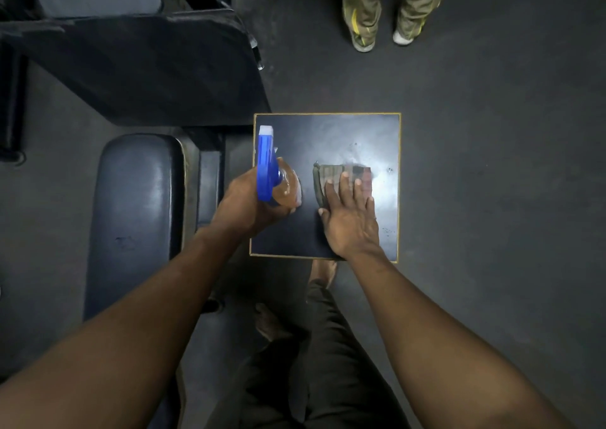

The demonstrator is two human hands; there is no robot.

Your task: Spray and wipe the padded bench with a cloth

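- Beside the square tabletop's left edge, a long padded bench (137, 205) is seen on the floor, dry-looking and untouched by either hand; its wiping is judged as not yet begun.
- On the dark square tabletop (328, 133), a wet sheen is shown toward the right edge, so this surface is judged sprayed and partly wiped.
- Near the tabletop's middle, a folded cloth (341, 179) is pressed flat under the straight fingers of the right hand (351, 222).
- Over the left edge, a blue-headed spray bottle (272, 176) is gripped by the left hand (249, 205).
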